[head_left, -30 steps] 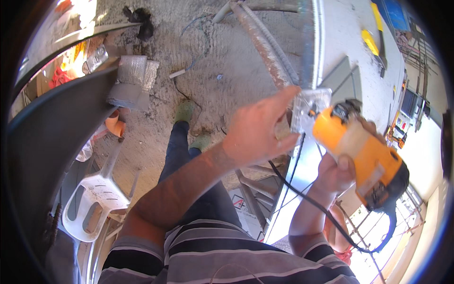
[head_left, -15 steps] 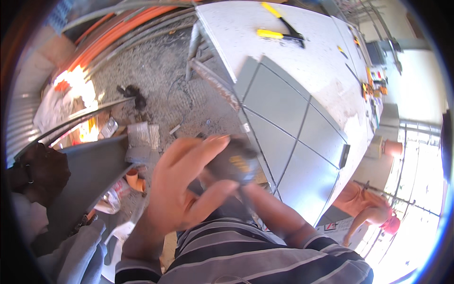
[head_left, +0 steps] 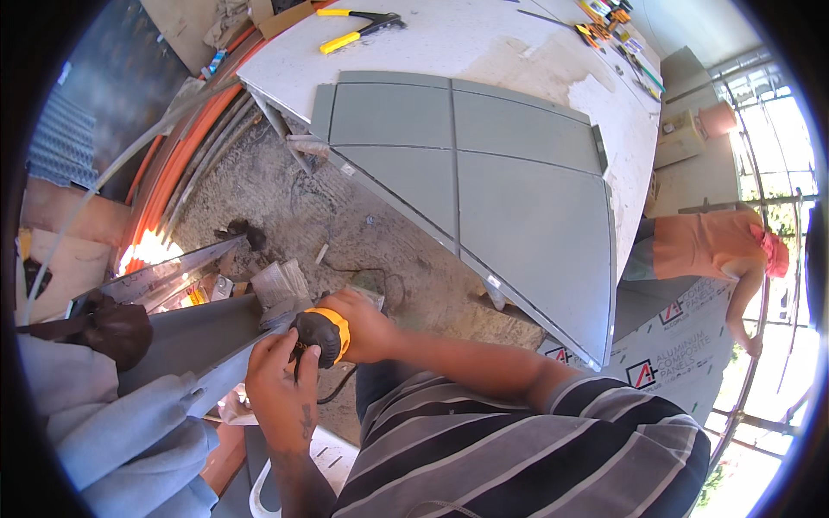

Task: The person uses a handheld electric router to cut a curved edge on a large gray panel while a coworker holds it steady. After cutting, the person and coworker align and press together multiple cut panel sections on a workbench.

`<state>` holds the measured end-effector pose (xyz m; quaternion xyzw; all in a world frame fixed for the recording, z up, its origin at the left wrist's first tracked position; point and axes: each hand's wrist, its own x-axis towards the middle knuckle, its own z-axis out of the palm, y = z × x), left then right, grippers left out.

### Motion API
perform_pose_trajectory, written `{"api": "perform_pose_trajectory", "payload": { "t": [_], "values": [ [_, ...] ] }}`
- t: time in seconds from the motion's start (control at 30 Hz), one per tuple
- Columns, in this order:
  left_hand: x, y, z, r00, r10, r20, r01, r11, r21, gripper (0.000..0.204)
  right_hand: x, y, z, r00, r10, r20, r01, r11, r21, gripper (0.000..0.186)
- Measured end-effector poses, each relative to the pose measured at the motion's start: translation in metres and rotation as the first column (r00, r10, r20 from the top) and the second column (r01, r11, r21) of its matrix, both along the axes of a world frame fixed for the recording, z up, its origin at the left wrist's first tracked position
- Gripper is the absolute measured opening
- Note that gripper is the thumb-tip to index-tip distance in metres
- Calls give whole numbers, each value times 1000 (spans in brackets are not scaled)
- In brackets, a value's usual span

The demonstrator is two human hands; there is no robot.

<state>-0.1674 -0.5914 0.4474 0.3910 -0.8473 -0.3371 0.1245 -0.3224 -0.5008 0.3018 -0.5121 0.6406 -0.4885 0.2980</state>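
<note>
A yellow-and-black power tool, apparently a cordless drill, is between my hands, left of centre. My right hand wraps round its body from the far side. The fingers and thumb of my left hand pinch its black round front end, which looks like a chuck. Any bit in it is too small to make out, and my hands hide most of the handle. Beyond my right forearm lies a grey folded panel with dark grooves, resting on a white worktable and overhanging its near edge.
A hand tool with two yellow handles lies at the table's far left; several tools lie far right. A co-worker in a grey sleeve is close on my left beside a long grey sheet. Another person in orange bends at right.
My view has turned, so the panel and table sit differently. The tool has gone lower and left, away from my face; my left hand has closed onto its front end.
</note>
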Motion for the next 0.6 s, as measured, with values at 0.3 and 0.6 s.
{"api": "perform_pose_trajectory", "payload": {
  "t": [0.3,0.6],
  "values": [
    [19,62,14,969,218,-120,-183,950,251,21,9,59,26,982,10,-190,-27,996,-88,66],
    [57,76,12,985,143,-97,-96,918,386,19,47,90,17,985,-19,-172,-7,988,-152,62]
  ]
}}
